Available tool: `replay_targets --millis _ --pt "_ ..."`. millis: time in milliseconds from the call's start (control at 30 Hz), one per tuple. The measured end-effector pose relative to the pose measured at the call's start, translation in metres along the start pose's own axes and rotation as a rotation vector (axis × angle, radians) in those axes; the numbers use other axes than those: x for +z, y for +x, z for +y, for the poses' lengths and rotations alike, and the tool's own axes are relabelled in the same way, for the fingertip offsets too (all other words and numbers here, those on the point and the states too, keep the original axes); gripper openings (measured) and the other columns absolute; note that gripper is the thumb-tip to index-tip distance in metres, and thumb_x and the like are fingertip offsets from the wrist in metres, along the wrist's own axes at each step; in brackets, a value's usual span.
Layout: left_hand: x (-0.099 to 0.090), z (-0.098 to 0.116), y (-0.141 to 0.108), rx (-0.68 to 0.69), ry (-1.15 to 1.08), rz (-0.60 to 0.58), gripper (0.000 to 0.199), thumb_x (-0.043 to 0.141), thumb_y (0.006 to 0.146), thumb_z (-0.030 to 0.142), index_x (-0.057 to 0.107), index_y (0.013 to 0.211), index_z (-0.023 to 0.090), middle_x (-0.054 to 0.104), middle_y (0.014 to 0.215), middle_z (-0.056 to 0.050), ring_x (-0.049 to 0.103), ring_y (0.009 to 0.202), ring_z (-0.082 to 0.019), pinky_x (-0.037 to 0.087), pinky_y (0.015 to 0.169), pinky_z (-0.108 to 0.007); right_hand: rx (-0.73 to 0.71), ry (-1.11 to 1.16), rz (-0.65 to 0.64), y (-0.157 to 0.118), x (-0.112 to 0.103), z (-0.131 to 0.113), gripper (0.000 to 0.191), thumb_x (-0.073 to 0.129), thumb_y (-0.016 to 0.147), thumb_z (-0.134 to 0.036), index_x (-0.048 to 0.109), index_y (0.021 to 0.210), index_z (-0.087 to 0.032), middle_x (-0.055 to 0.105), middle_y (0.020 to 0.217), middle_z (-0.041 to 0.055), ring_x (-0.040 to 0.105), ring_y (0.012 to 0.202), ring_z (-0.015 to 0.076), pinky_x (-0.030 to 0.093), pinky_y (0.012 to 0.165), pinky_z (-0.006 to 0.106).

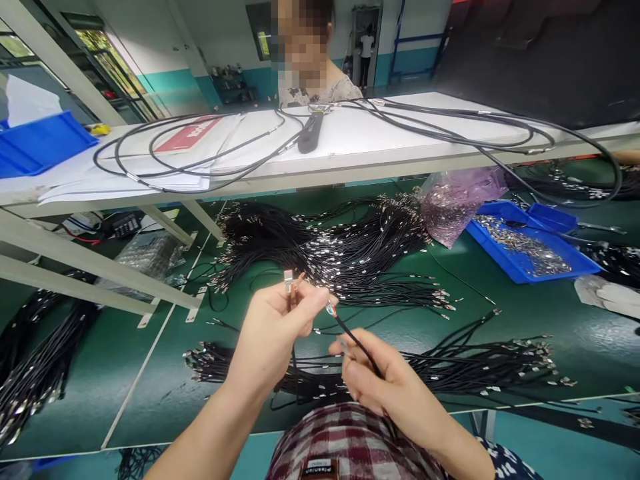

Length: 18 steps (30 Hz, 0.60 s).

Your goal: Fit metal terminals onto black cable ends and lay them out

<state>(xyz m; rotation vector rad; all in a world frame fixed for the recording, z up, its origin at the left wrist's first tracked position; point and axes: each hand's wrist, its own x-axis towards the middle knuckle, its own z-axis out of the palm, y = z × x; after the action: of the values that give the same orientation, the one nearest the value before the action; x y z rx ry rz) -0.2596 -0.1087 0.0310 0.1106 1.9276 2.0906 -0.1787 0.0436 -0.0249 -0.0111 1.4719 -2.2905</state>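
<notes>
My left hand (273,327) is closed, with thumb and fingers pinching a black cable end; a small metal connector (289,279) and copper-coloured bits stick up past its fingers. Below that hand a stretch of black cable hangs down. From the left thumb tip, coloured wires (331,309) lead into the stripped end of a black cable (356,342). That cable runs across my right hand (380,373), whose fingers curl around it. A small silvery piece (344,347) shows at the right fingertips; its kind is unclear. Beneath both hands lies a bundle of black cables (450,363).
Behind the hands is a large cable pile (330,247) on the green table (165,373). At right are a blue tray (525,247) of metal parts and a pink plastic bag (457,207). A white shelf (360,152) crosses above, holding looped cables; a person sits beyond.
</notes>
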Motion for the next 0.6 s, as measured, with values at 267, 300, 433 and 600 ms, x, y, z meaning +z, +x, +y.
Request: replay_targets --millis 267,300,433,600 --pt "0.005 -0.006 -0.001 -0.181 -0.124 -0.147 0.032 0.071 0.079 0.038 0.055 0.063 0.015 0.027 0.048 0.009 0.016 0.046 -0.005 0.012 0.047 -0.025 -0.193 -0.126 0.062 0.005 0.001 -0.018 0.024 0.046 0.1 -0.036 0.06 0.095 -0.018 0.042 0.061 -0.0044 0.032 0.054 0.0076 0.023 0.048 0.022" --pt "0.006 -0.006 -0.001 -0.219 -0.157 -0.182 0.034 0.07 0.08 0.038 0.052 0.062 0.016 0.026 0.048 0.01 0.015 0.046 -0.005 0.012 0.047 -0.025 -0.202 -0.13 0.06 0.006 0.001 -0.016 0.024 0.046 0.1 -0.036 0.06 0.094 -0.018 0.043 0.06 -0.0046 0.031 0.053 0.0075 0.023 0.048 0.022" --pt "0.008 -0.008 -0.001 -0.291 -0.209 -0.256 0.039 0.066 0.083 0.037 0.043 0.059 0.018 0.025 0.05 0.01 0.015 0.046 -0.005 0.014 0.049 -0.026 -0.208 -0.102 0.058 0.007 -0.003 -0.007 0.022 0.047 0.1 -0.036 0.059 0.092 -0.019 0.043 0.058 -0.0049 0.03 0.052 0.0079 0.023 0.048 0.023" --pt "0.01 -0.008 -0.007 -0.171 -0.115 -0.17 0.035 0.067 0.083 0.043 0.055 0.065 0.015 0.029 0.051 0.008 0.018 0.047 -0.006 0.013 0.046 -0.025 -0.2 -0.108 0.091 0.006 -0.005 -0.006 0.024 0.048 0.099 -0.039 0.059 0.092 -0.019 0.042 0.059 -0.004 0.032 0.053 0.0089 0.021 0.047 0.023"
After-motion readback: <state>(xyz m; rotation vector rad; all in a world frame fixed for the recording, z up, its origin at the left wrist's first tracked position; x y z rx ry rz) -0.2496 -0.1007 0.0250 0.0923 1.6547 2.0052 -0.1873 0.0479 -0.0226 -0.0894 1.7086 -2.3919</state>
